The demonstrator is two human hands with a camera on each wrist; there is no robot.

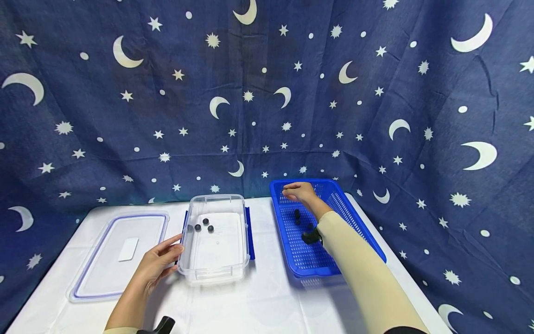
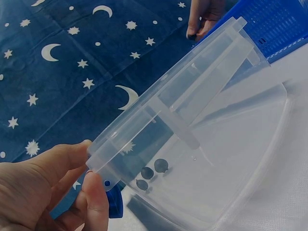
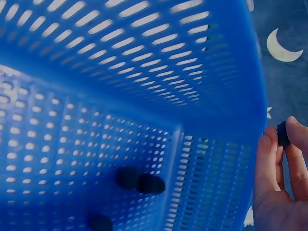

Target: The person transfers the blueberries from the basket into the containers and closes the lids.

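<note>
My right hand [image 1: 292, 191] hovers over the far left corner of a blue perforated basket [image 1: 367, 232] and pinches a small dark round piece [image 3: 283, 134] between its fingertips [image 3: 294, 139]. More dark pieces [image 3: 139, 181] lie on the basket floor [image 3: 72, 144]. My left hand [image 1: 173, 248] holds the near left rim of a clear plastic container [image 1: 214, 273], with thumb [image 2: 96, 197] and forefinger on the rim corner. Three dark pieces [image 2: 149, 173] sit in the container near its far left side.
The container's clear lid [image 1: 121, 250] with a blue seal lies flat on the white table [image 1: 267, 301] to the left. A blue clip [image 1: 249, 232] sticks out on the container's right side. Dark star-and-moon cloth [image 1: 267, 93] hangs behind and around the table.
</note>
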